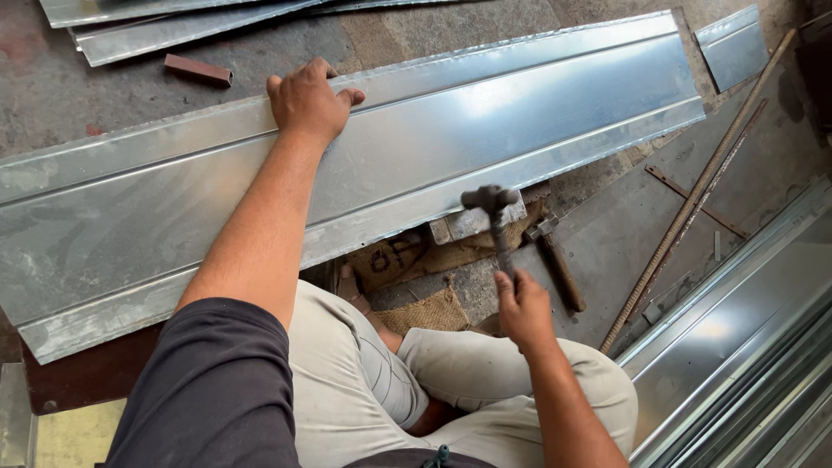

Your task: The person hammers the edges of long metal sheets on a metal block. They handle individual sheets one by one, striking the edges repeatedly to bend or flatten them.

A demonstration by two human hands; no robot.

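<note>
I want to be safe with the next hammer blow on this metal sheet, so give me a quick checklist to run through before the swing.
1. Right hand wrapped around the hammer handle: ok.
2. Left hand pressing the metal sheet flat at its far edge: ok.
3. Left hand well away from the hammer head: ok.
4. Metal block under the sheet's near edge: ok.
5. Second hammer lying close to the striking spot: not ok.
6. Hammer head tight on its handle: cannot tell.

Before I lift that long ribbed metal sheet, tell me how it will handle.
The long metal sheet looks thin, so it probably flexes along its length, though its folded ribs should stiffen it. Its shiny surface may be slippery, and the edges under the left hand could cut.
</note>
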